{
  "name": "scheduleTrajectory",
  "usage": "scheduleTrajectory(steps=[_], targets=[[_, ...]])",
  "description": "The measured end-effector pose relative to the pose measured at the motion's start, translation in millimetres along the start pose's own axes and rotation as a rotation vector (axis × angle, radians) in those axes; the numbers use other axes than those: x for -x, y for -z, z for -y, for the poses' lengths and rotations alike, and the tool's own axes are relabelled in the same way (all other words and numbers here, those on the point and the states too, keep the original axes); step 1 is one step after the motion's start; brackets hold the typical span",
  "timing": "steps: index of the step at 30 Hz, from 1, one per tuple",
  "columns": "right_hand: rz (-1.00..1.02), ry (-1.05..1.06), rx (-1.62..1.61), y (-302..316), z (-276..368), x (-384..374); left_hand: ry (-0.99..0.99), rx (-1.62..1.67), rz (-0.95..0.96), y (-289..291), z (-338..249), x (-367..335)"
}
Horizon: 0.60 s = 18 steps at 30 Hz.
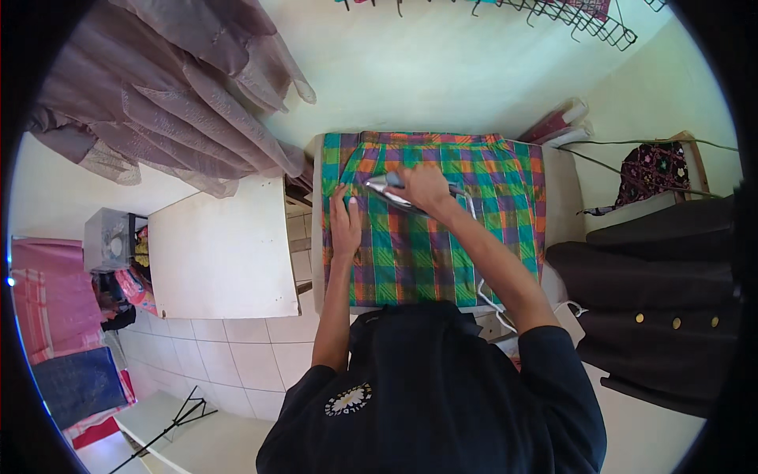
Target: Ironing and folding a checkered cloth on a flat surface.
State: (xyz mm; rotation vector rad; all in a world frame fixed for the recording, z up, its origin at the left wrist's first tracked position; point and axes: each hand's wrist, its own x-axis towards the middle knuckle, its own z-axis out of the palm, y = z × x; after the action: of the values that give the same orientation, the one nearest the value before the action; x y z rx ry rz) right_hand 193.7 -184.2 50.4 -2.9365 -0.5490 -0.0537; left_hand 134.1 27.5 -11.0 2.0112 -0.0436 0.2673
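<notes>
A plaid cloth in green, orange and purple, with gathers along its far edge, lies spread on a pale padded surface. My right hand grips the handle of a clothes iron, whose pointed tip faces left on the upper left part of the cloth. The iron's white cord runs back beneath my right forearm. Flat on the cloth's left side rests my left hand, fingers stretched out, just left of the iron's tip and holding nothing.
A pale board-like tabletop stands to the left. Mauve curtain-like fabric hangs at upper left. At right hangs a dark garment with gold buttons. A wire rack with hooks is on the far wall. A clear plastic box sits far left.
</notes>
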Motion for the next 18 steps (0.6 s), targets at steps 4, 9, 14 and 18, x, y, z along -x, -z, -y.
scheduleTrajectory(steps=[4, 9, 14, 18], targets=[[0.255, 0.233, -0.014, 23.4, 6.4, -12.0, -0.027, -0.224, -0.024, -5.0, 10.8, 3.6], [0.12, 0.077, 0.013, 6.2, 8.5, -23.7, -0.117, -0.747, 0.049, 6.5, 15.2, 3.0], [0.188, 0.164, 0.053, 4.3, 5.3, -31.0, -0.176, -0.805, 0.037, 25.8, 39.2, 10.2], [-0.089, -0.066, 0.088, -11.5, 5.4, -33.0, -0.181, -0.833, 0.064, 27.8, 34.2, 12.6]])
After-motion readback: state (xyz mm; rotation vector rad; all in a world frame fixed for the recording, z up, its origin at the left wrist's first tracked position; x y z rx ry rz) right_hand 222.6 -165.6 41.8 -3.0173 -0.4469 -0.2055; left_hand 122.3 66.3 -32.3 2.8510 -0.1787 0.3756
